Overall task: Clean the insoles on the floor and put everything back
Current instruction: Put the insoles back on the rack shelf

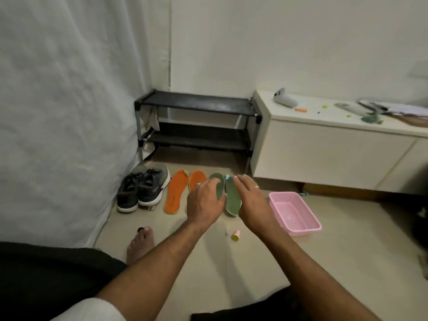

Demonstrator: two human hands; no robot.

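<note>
At the far left, well clear of both hands, a pair of dark grey sneakers [141, 189] with white soles stands against the white curtain [69, 112]; a small logo shows on the side of one shoe, too blurred to read. Nearer the left hand [205, 200] lie two orange insoles [176, 195], flat on the beige floor [254, 262], toes pointing away; the right one is partly hidden under that hand. A faint line of print runs along the left orange insole, but it is too small to make out.

The left hand is spread, fingers straight and apart, lying over the first of two dull green insoles [232, 200], holding nothing. The right hand [252, 198] is likewise flat and relaxed, fingers extended, at the right edge of the second green insole, which lies between the two hands; whether it touches the insole I cannot tell. A pale blue tip [227, 176] peeks out just beyond the fingertips.

Below the right wrist lies a small pink bottle [235, 235] with a yellow end. Just right of the right hand sits a pink plastic basin [301, 230].

Beyond the hands stands a black shoe rack [196, 105], with a white cabinet [324, 154] to its right.
</note>
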